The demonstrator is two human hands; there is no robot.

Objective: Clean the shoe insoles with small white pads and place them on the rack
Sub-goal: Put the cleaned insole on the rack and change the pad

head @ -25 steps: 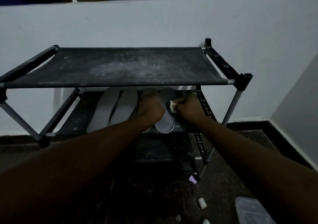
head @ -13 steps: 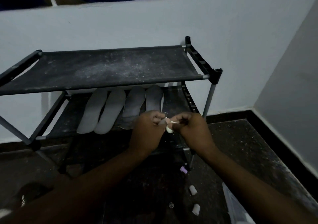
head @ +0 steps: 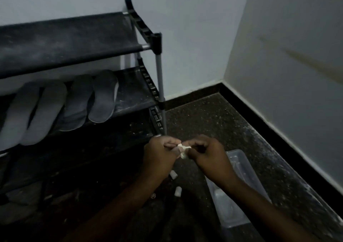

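Observation:
A small white pad [head: 182,149] is pinched between my left hand [head: 159,156] and my right hand [head: 207,154], both held above the dark floor in front of the rack's right leg. The black shoe rack [head: 156,41] stands at the left against the wall. Several grey insoles [head: 104,96] lie side by side on its lower shelf, heels toward me. The top shelf is bare and dusty.
Two small white rolled pads [head: 173,174] [head: 177,191] lie on the floor below my hands. A clear plastic container [head: 239,167] sits on the floor to the right, under my right forearm. Walls meet in a corner at the right with a black skirting.
My hands drew back from the insoles on the lower shelf, down and toward me, still holding the pad between them. The view swung right toward the corner.

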